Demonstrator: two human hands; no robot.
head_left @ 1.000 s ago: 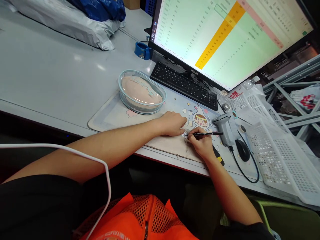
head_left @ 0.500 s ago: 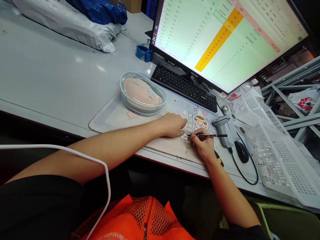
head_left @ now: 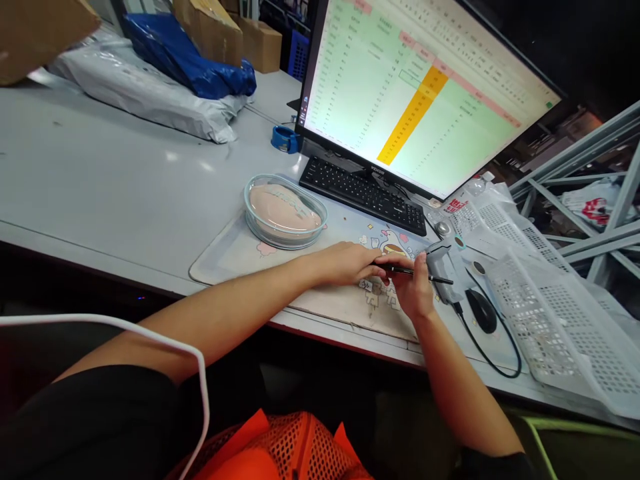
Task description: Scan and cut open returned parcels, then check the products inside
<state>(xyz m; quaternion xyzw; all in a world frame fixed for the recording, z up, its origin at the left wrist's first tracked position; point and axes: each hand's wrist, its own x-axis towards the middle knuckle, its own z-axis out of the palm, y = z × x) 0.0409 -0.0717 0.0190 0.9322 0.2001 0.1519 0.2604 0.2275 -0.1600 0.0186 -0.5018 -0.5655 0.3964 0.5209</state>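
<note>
My right hand (head_left: 413,287) is closed round a slim black pen (head_left: 440,280), which points to the right. The fingers of my left hand (head_left: 357,263) meet my right hand and close at the pen's left end; its tip is hidden between them. Just below the hands, a small white label (head_left: 366,285) with dark marks lies on the printed desk mat (head_left: 225,257). Left of my hands on the mat stands a clear oval case (head_left: 286,212) with a pale pink, rounded thing inside.
A black keyboard (head_left: 363,193) lies below the lit monitor (head_left: 350,87). To the right are a grey scanner (head_left: 445,273), a black mouse (head_left: 481,311) and white perforated baskets (head_left: 555,327). Wrapped parcels (head_left: 150,100) lie at the back left. A white cable (head_left: 203,387) crosses in front of me.
My right hand has lifted the pen off the label and turned. My left hand has moved right to meet it at the pen's end. The view has tilted up slightly.
</note>
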